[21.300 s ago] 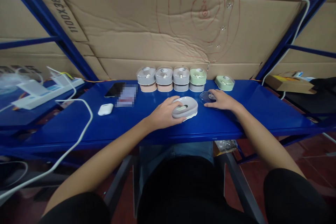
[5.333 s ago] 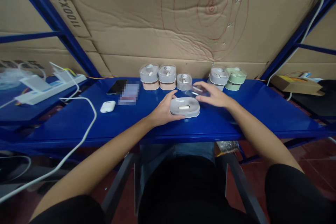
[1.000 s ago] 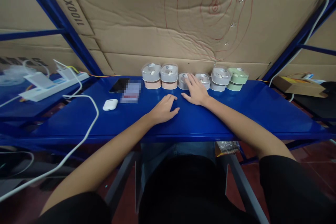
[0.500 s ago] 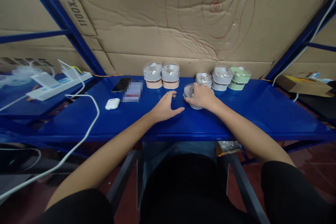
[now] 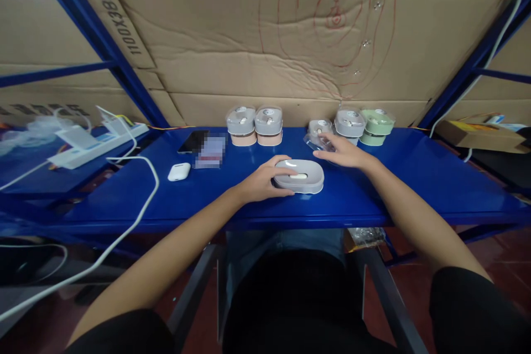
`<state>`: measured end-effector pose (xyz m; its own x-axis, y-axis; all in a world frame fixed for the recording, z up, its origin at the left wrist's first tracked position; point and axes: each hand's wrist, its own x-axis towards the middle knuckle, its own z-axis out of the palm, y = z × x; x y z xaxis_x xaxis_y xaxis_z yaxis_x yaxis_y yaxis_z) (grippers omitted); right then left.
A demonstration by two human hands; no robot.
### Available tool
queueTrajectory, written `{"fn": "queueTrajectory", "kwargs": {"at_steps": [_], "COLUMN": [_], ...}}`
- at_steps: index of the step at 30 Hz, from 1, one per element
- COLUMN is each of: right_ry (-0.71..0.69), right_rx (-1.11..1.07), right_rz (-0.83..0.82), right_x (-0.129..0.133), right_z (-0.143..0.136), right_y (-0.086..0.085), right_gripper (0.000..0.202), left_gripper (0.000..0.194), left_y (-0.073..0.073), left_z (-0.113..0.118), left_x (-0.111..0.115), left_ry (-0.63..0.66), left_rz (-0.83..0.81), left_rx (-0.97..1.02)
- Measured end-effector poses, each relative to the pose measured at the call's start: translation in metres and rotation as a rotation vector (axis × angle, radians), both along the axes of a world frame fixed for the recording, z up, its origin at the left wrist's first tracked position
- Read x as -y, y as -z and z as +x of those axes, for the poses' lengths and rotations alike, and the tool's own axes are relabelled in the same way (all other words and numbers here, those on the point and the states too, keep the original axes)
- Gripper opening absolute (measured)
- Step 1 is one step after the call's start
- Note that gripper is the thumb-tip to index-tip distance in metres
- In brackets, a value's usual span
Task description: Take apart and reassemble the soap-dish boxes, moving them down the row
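A grey oval container [image 5: 299,176] with a pale piece on its lid lies near the front of the blue table. My left hand [image 5: 265,180] grips its left end, thumb in front and fingers behind. Farther back and to the right, my right hand [image 5: 341,152] has its fingers spread over a clear plastic cover [image 5: 318,142], touching it. Just behind that cover stands a small grey container [image 5: 320,126]. Beside it are a stacked grey container [image 5: 349,123] and a green one [image 5: 377,126].
Two stacked grey-and-peach containers [image 5: 269,126] stand at the back. Left of them are a dark phone [image 5: 193,141], a white earphone case [image 5: 179,171], a white cable [image 5: 155,177] and a power strip [image 5: 97,144]. Cardboard [image 5: 232,27] closes off the back.
The grey oval container now sits nearer the front edge, in my left hand, which was empty. My right hand has moved right, and the clear cover lies apart from the container.
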<state>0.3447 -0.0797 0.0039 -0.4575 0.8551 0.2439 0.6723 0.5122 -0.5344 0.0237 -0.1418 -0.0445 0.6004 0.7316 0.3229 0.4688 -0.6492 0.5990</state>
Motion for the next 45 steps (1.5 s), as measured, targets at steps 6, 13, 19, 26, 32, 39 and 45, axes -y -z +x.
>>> {"fn": "queueTrajectory", "kwargs": {"at_steps": [6,13,19,26,32,39,45], "right_ry": [0.061,0.132,0.078,0.092,0.135,0.218,0.211], "right_rx": [0.112,0.274,0.394,0.421,0.352,0.219,0.154], "right_rz": [-0.014,0.004,-0.013,-0.015,-0.021,0.027,0.083], "right_x": [-0.009,-0.005,-0.004,-0.007,-0.004,0.002,0.003], "right_z": [0.011,0.014,0.018,0.018,0.017,0.018,0.013], "right_y": [0.013,0.005,0.007,0.012,0.003,-0.008,-0.003], "right_gripper": [0.084,0.085,0.085,0.096,0.099,0.100,0.103], "left_gripper": [0.044,0.045,0.058,0.059,0.043,0.045,0.050], "left_y": [0.000,-0.003,-0.002,0.005,-0.009,-0.008,-0.006], "left_z": [-0.001,-0.005,-0.015,-0.021,-0.010,-0.002,-0.003], "left_x": [0.001,-0.004,-0.014,-0.023,-0.006,0.008,0.006], "left_ry": [-0.036,-0.149,-0.473,-0.581,-0.375,-0.092,-0.076], "left_rz": [0.024,0.086,0.126,0.072,0.185,0.108,0.129], "left_rx": [-0.053,-0.004,-0.070,-0.153,-0.027,-0.124,-0.167]}}
